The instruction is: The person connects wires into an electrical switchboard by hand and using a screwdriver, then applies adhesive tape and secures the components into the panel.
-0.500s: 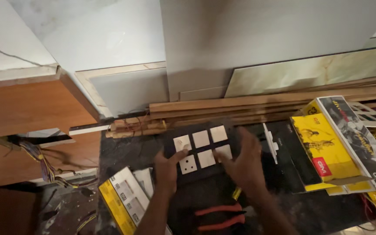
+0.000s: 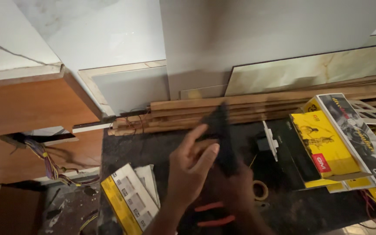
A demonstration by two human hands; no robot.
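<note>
Dark, flat switch plate (image 2: 221,139), turned edge-on to the camera and standing near upright, dark back or edge showing, white face out of sight. Held above the black worktop, in front of the stacked wooden battens. Motion-blurred, so outline soft; probably rectangular, upper end reaching the battens' line, lower end lost among fingers.
</note>
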